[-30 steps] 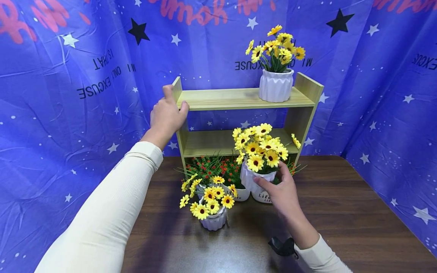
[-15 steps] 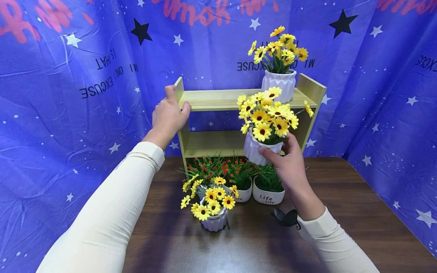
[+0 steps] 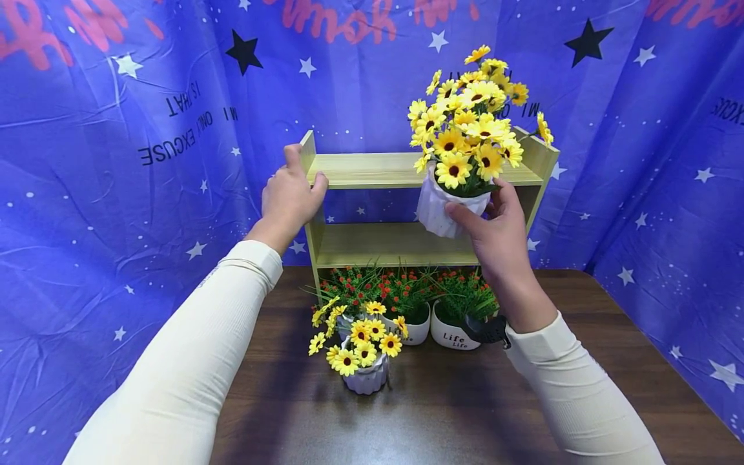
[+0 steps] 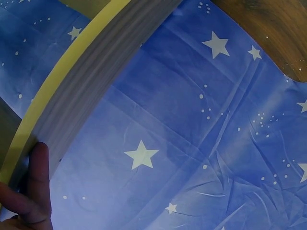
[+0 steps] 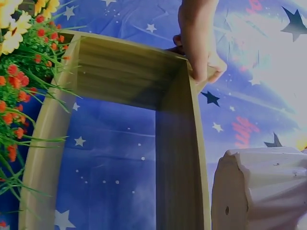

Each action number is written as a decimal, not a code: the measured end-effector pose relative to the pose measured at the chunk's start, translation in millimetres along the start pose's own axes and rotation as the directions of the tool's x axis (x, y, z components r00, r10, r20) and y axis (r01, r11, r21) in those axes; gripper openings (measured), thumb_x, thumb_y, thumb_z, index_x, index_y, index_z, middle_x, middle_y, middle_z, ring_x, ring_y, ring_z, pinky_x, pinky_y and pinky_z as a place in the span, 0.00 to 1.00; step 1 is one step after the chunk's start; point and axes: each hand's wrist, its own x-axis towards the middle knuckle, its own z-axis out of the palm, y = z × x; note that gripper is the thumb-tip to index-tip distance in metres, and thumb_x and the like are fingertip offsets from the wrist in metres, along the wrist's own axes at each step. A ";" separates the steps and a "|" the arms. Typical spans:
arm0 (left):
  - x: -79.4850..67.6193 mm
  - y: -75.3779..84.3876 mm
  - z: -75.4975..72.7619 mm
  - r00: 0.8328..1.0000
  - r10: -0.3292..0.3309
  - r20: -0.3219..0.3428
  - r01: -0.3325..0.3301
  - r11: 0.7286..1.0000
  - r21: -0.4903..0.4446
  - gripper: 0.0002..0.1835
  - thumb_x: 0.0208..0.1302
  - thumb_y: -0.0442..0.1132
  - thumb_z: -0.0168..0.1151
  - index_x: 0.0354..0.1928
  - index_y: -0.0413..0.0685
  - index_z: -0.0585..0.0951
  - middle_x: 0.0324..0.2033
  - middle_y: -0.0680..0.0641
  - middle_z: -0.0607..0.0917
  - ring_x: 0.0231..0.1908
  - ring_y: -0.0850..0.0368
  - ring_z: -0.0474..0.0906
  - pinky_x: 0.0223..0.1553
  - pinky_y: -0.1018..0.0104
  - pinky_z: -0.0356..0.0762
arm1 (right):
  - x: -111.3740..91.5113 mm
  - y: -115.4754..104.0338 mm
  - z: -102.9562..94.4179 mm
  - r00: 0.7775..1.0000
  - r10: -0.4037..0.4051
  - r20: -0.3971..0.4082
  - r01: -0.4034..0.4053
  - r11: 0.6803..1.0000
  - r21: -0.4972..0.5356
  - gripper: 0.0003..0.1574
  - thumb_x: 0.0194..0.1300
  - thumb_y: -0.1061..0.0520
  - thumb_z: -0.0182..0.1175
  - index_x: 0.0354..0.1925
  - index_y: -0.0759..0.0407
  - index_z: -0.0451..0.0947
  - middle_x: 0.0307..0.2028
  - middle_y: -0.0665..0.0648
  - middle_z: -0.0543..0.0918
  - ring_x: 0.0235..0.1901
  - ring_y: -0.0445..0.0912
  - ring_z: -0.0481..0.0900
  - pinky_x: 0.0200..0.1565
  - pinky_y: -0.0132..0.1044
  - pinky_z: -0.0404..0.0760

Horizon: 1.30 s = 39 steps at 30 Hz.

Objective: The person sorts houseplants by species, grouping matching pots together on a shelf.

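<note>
Currently your right hand [image 3: 504,242] grips the flowerpot [image 3: 443,208] before the right half of the shelf [image 3: 366,170], whose front edge runs left to your gripping left hand [image 3: 287,197]. Blooms [image 3: 452,169] point up, axis near-upright.

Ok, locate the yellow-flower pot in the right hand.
In the head view, right of centre: the right hand grips the yellow-flower pot in front of the shelf unit's upper right part, higher than the rightmost planter.
</note>
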 end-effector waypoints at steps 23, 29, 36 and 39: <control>-1.2 3.8 1.5 1.000 -0.001 0.005 0.001 1.000 0.008 0.33 0.70 0.56 0.45 0.69 0.51 0.51 0.41 0.31 0.81 0.35 0.33 0.80 0.36 0.43 0.75 | 44.5 -4.7 19.0 0.997 0.082 0.001 -0.081 0.992 -0.101 0.44 0.55 0.59 0.74 0.67 0.53 0.66 0.61 0.57 0.73 0.59 0.52 0.73 0.58 0.45 0.73; 0.4 3.7 -0.1 1.000 -0.002 -0.001 0.002 1.000 0.012 0.33 0.70 0.56 0.45 0.69 0.51 0.51 0.42 0.31 0.81 0.35 0.33 0.80 0.36 0.42 0.75 | 53.4 -4.5 22.6 0.995 0.100 -0.011 -0.101 0.978 -0.181 0.43 0.56 0.53 0.74 0.65 0.55 0.65 0.60 0.56 0.75 0.57 0.50 0.74 0.56 0.43 0.74; 0.1 1.7 0.9 1.000 -0.005 -0.001 0.005 1.000 0.009 0.33 0.70 0.56 0.45 0.70 0.51 0.51 0.42 0.31 0.81 0.35 0.34 0.80 0.36 0.42 0.76 | 65.4 -5.3 28.7 0.992 0.128 -0.019 -0.129 0.961 -0.244 0.41 0.56 0.53 0.74 0.63 0.57 0.67 0.58 0.57 0.76 0.55 0.49 0.75 0.54 0.42 0.75; 0.2 1.4 0.7 1.000 -0.003 -0.006 0.003 1.000 0.007 0.33 0.70 0.56 0.45 0.70 0.50 0.51 0.42 0.31 0.81 0.34 0.34 0.80 0.36 0.42 0.76 | 72.0 -8.4 30.1 0.989 0.149 -0.019 -0.148 0.950 -0.275 0.41 0.57 0.52 0.73 0.63 0.58 0.67 0.56 0.58 0.76 0.54 0.49 0.75 0.53 0.42 0.76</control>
